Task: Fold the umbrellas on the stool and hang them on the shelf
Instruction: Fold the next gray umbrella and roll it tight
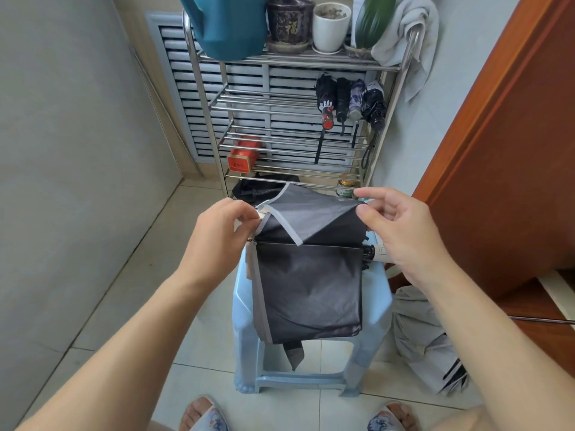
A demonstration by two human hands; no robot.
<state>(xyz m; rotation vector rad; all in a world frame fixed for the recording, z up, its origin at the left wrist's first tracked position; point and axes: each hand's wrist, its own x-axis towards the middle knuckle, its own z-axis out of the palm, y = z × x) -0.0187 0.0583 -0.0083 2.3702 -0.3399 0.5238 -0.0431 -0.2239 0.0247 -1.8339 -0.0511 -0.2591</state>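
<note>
A dark grey umbrella [308,287] with a pale hem lies collapsed across the light blue plastic stool [378,293], its canopy panels hanging over the front. My left hand [217,234] pinches the canopy's left end by the pale trim. My right hand [401,231] pinches a raised fold of the fabric at the right, above the umbrella's black and white handle [375,251]. Several folded umbrellas [350,101] hang under the top tier of the steel shelf [199,98] behind the stool.
A light grey umbrella [426,340] lies on the tiled floor right of the stool. A wooden door [504,135] stands at the right, a wall at the left. The shelf holds a teal watering can [230,26], pots, a towel and a red tin [242,155].
</note>
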